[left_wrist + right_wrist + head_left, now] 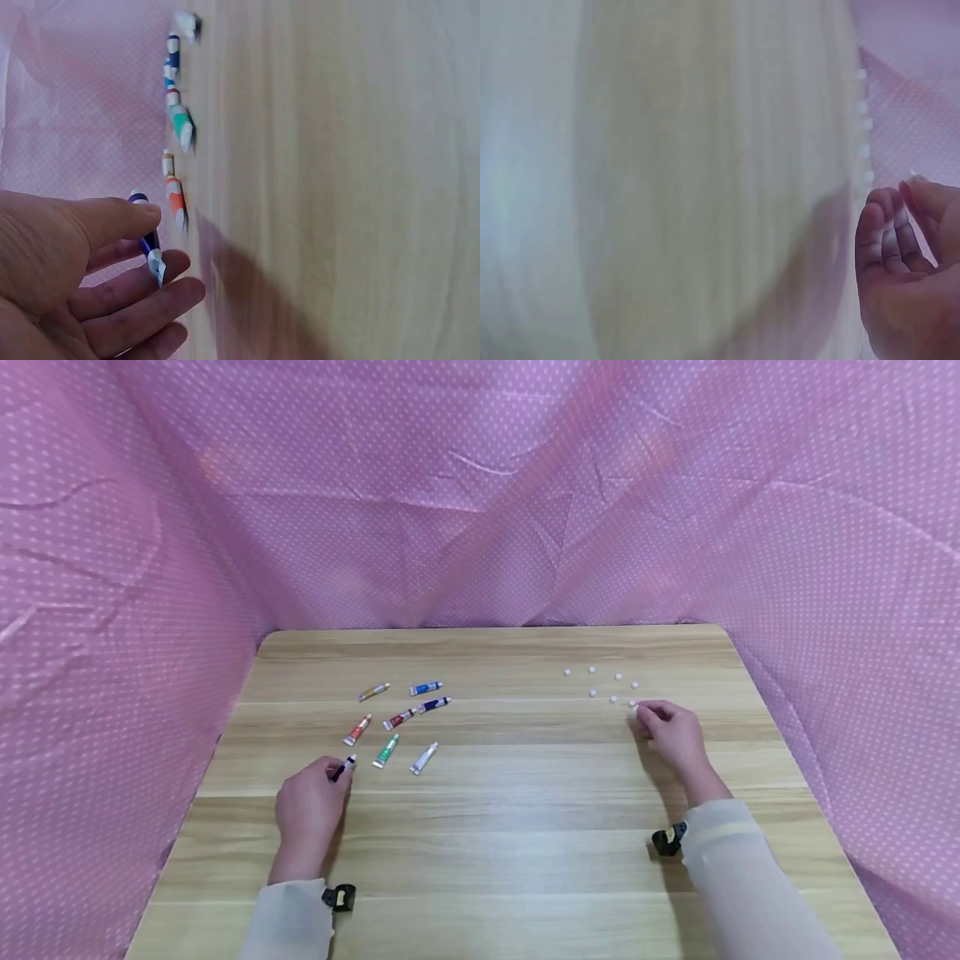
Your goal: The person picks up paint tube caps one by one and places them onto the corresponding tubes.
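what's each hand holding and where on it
The left hand pinches a dark blue paint tube around its middle. The right hand pinches a small white cap at its fingertips.

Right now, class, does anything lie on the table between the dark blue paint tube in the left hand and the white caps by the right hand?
Nothing visible does. The left hand pinches the dark blue paint tube; the bare wooden table stretches across to the white caps at the right hand. The other paint tubes lie farther back, left of centre.
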A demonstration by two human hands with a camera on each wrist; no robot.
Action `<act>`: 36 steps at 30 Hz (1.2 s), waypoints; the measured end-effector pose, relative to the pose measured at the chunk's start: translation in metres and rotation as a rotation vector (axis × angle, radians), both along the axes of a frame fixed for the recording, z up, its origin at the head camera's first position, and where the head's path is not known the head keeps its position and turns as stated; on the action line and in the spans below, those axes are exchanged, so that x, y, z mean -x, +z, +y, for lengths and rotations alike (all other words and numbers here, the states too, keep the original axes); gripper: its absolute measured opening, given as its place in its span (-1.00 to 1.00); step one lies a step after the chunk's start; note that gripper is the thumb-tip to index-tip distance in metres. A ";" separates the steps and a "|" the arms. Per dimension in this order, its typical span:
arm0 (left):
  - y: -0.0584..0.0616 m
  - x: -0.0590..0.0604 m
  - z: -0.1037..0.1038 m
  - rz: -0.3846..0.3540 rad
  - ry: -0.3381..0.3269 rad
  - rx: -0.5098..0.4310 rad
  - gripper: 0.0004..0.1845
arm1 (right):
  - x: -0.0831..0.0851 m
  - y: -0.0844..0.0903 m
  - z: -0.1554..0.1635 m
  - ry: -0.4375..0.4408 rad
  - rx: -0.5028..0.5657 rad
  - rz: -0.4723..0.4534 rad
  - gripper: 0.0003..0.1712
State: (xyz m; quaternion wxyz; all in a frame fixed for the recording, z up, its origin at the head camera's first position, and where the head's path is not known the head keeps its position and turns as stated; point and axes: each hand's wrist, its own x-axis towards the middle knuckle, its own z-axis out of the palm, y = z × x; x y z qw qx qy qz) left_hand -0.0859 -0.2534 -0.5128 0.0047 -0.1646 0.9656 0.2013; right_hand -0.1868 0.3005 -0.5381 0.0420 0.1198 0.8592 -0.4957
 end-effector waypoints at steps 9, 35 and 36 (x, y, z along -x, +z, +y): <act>0.012 -0.002 0.009 -0.011 0.040 -0.120 -0.68 | -0.004 0.019 -0.013 -0.143 0.565 0.035 -0.66; 0.035 -0.015 0.056 0.054 0.004 -0.474 -0.62 | -0.046 0.053 -0.061 -0.070 0.946 0.095 -0.76; 0.036 -0.015 0.059 0.053 0.008 -0.492 -0.62 | -0.048 0.055 -0.064 -0.056 0.940 0.103 -0.77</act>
